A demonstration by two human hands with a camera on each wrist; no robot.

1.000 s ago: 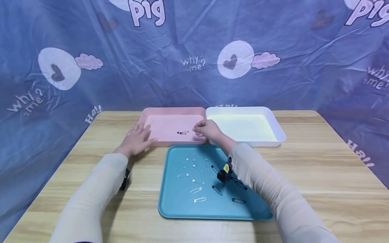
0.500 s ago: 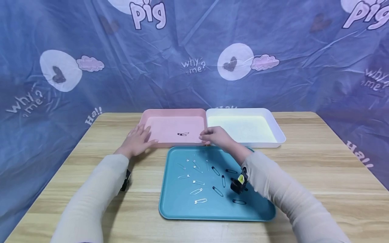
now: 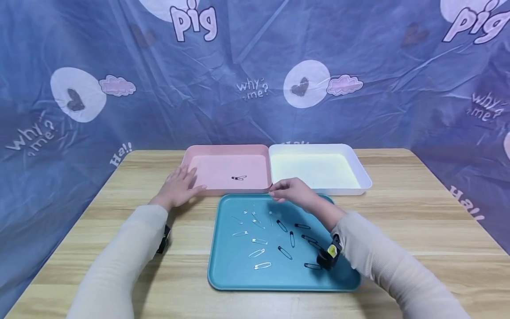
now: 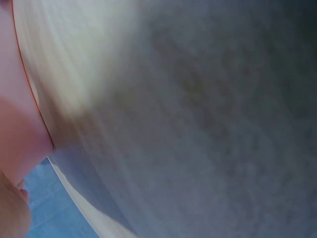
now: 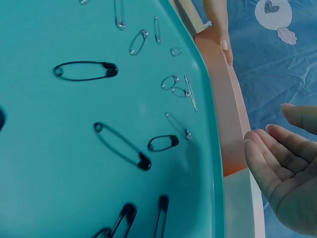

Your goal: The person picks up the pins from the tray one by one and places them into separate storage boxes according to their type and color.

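Observation:
My left hand (image 3: 175, 188) rests with spread fingers at the left side of the pink tray (image 3: 215, 165). Inside that tray lie black safety pins (image 3: 235, 178). My right hand (image 3: 294, 194) hovers by the near edge of the pink and white trays, over the far rim of the teal tray (image 3: 227, 275). The right wrist view shows its fingers (image 5: 265, 166) loosely bent, the thumb apart and nothing between them. On the teal tray are several silver safety pins (image 3: 256, 266) to the left and several black safety pins (image 5: 110, 70) to the right.
A white tray (image 3: 314, 170) stands against the right side of the pink one. All three trays sit on a wooden table (image 3: 414, 212). A blue printed cloth (image 3: 199, 102) hangs behind. The left wrist view is mostly blurred tabletop (image 4: 99, 129).
My right hand has drawn back from over the pink tray, toward me and to the right, uncovering more black safety pins on the teal tray. The left hand has stayed in place.

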